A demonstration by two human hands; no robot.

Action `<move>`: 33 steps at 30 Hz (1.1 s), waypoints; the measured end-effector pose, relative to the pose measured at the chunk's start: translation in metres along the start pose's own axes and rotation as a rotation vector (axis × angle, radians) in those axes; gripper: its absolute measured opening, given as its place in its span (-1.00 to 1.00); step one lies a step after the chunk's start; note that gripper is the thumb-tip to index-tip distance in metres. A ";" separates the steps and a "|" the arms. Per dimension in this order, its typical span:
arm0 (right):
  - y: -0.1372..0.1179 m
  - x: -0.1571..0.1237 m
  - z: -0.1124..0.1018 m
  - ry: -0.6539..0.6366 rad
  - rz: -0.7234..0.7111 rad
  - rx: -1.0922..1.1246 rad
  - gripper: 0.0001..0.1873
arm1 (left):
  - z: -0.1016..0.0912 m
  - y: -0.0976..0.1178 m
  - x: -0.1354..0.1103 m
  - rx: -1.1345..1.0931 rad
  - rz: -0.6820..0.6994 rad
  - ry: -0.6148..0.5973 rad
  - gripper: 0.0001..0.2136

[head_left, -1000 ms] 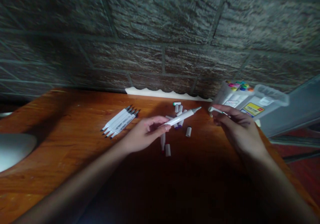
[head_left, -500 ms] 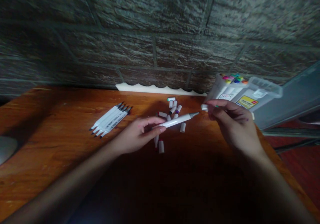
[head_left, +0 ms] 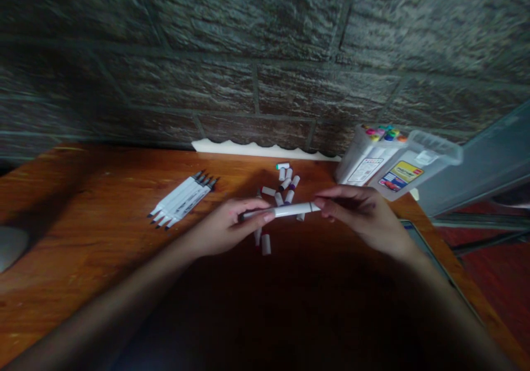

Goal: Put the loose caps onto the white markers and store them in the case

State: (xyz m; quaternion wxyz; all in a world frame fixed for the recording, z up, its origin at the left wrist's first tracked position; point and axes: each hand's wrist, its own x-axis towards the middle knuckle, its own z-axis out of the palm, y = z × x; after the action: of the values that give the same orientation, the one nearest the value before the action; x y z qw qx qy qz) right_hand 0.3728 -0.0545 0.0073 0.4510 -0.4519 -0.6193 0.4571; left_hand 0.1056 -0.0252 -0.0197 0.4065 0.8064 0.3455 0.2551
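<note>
- White marker (head_left: 281, 211) held level in the air above the surface, spanning the gap between both hands, its barrel lying across the middle of the view.
- Left hand (head_left: 223, 228): fingers pressed together and curled, pinching the marker's left end.
- Right hand (head_left: 358, 212): fingers curved and close together, tips pinching the marker's right end, just beside a thin dark band on the barrel.
- Loose marker caps (head_left: 285, 183), small and white, some with coloured ends, scattered on the wood behind and below the marker, a few close under the left hand.
- Group of white markers (head_left: 182, 200) lying side by side with dark tips, well left of the left hand.
- Clear plastic case (head_left: 399, 172) with labels and coloured marker ends showing, tilted at the far right of the surface, beyond the right hand.
- Orange-brown wooden surface (head_left: 83, 211) under everything, against a grey stone-textured wall (head_left: 248, 78), with a white scalloped strip (head_left: 256, 149) along the wall's foot.
</note>
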 end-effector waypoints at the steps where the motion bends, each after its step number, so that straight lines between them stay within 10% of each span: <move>1: 0.001 -0.001 0.002 -0.029 0.031 0.005 -0.83 | 0.000 0.002 0.000 0.018 0.010 -0.007 -0.74; 8: 0.006 -0.004 0.021 -0.051 0.117 0.002 -0.60 | 0.006 0.009 -0.003 0.068 0.036 -0.123 -0.72; 17: 0.003 0.002 0.036 0.105 0.245 0.515 -0.28 | 0.027 0.028 -0.011 0.098 -0.035 -0.154 -0.67; 33: 0.005 -0.014 0.052 -0.070 0.157 -0.045 -0.55 | 0.015 0.025 -0.008 -0.026 0.013 -0.005 -0.75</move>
State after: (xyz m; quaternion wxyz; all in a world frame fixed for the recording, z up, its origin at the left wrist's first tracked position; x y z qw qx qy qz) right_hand 0.3253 -0.0753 -0.0091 0.3817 -0.4928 -0.6073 0.4925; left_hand 0.1200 -0.0495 -0.0081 0.4160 0.8041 0.3357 0.2603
